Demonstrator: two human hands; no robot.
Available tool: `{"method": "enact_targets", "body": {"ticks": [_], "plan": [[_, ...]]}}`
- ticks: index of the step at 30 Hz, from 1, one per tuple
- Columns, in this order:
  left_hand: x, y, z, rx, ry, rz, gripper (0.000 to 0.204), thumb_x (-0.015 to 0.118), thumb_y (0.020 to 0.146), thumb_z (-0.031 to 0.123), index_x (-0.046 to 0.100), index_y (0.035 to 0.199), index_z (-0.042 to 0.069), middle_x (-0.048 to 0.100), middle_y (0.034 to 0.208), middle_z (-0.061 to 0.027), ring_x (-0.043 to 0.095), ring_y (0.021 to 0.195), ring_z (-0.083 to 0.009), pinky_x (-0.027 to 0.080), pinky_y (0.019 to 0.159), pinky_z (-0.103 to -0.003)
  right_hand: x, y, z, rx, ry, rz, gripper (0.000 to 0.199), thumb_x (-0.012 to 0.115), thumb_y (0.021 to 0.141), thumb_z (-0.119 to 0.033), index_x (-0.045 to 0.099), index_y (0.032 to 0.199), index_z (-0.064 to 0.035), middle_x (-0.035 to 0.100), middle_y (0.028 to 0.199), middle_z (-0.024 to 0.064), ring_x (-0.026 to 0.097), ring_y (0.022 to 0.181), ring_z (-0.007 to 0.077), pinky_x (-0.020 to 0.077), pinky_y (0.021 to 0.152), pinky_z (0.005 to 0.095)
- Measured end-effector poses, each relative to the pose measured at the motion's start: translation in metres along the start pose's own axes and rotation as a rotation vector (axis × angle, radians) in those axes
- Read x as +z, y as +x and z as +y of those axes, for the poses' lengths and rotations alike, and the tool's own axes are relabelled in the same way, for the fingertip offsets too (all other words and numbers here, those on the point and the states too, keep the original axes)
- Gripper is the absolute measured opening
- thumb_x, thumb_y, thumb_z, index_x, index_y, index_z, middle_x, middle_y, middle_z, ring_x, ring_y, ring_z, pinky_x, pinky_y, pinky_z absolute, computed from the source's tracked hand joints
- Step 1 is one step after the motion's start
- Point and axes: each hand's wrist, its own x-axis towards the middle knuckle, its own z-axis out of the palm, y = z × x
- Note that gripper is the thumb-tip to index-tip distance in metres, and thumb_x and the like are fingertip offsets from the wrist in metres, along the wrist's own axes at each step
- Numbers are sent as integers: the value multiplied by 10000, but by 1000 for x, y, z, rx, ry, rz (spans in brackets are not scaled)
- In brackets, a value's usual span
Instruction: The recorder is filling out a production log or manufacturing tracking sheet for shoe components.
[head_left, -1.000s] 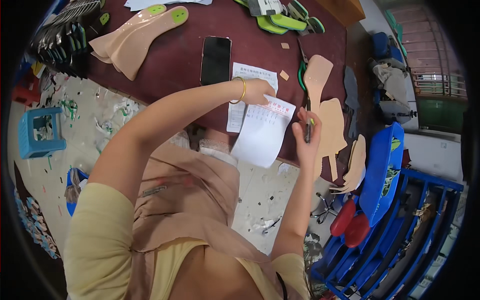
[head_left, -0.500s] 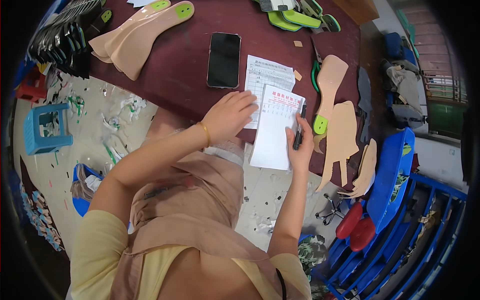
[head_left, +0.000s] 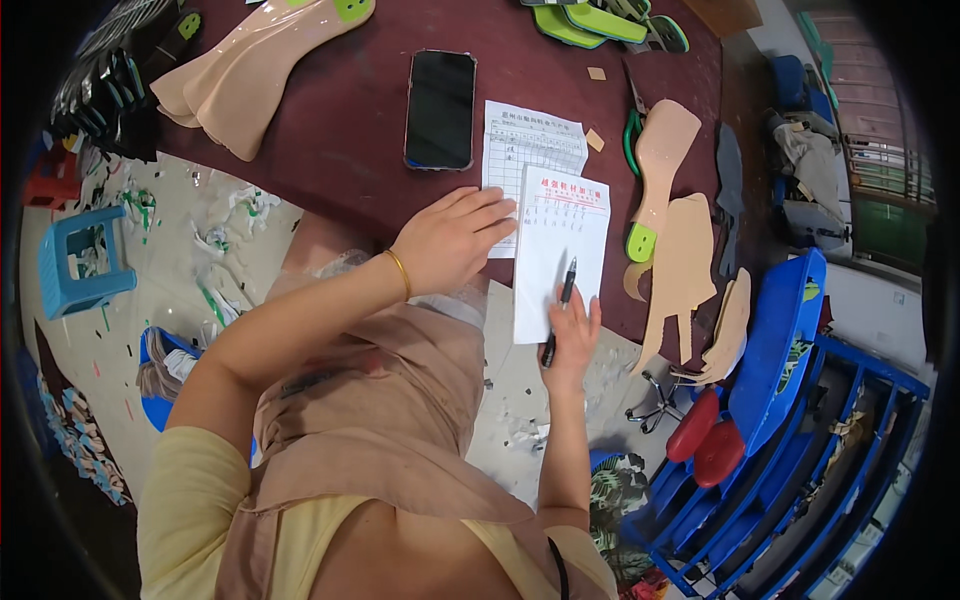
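A black pen [head_left: 568, 283] is in my right hand [head_left: 575, 345], which is closed around it at the lower edge of the white notepad [head_left: 560, 250]. The pad has red print at its top and short handwritten rows beneath. My left hand [head_left: 455, 238] lies palm down with its fingers stretched out, fingertips on the left side of a printed form sheet [head_left: 503, 150]. That form is partly hidden under the pad. Beyond my left hand a black phone [head_left: 441, 110] lies flat on the dark red table [head_left: 350, 120].
Tan insole-shaped pieces [head_left: 250, 90] are stacked at the far left, another [head_left: 662, 150] at right near green-handled scissors [head_left: 632, 140]. Tan cut sheets [head_left: 685, 265] lie at the right edge. Beside the table stand a blue bin [head_left: 775, 360], red-seated stools [head_left: 718, 455] and a blue stool [head_left: 85, 265].
My right hand has moved left and down from the pad's right edge, with the pen now slanting over the pad's lower part. My left hand has hardly moved.
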Motion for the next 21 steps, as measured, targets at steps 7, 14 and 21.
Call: {"method": "enact_targets", "body": {"ticks": [7,14,21], "plan": [[-10,-10,-8,5,-85,3,343,589,700,33,612,1042,38,562,1197,-90,486,1171,-273,404,991,-406,-5,-3,11,-13,-19,80,442,556,664,57,550,1099,-19,586,1205,194,519,1179,354,326,1011,490],[-9,-15,-6,5,-76,32,331,603,704,71,593,1033,34,547,1194,-125,470,1184,-301,378,1007,-429,0,-7,-14,179,-224,18,618,639,591,62,520,1186,-53,554,1246,150,457,1196,327,319,905,430],[-4,-5,12,-21,2,-48,416,632,706,120,551,1104,31,488,1235,-147,420,1225,-321,353,1022,-450,-5,2,-27,328,-274,-57,707,709,575,33,500,1240,-82,552,1236,133,444,1179,308,311,915,443]]}}
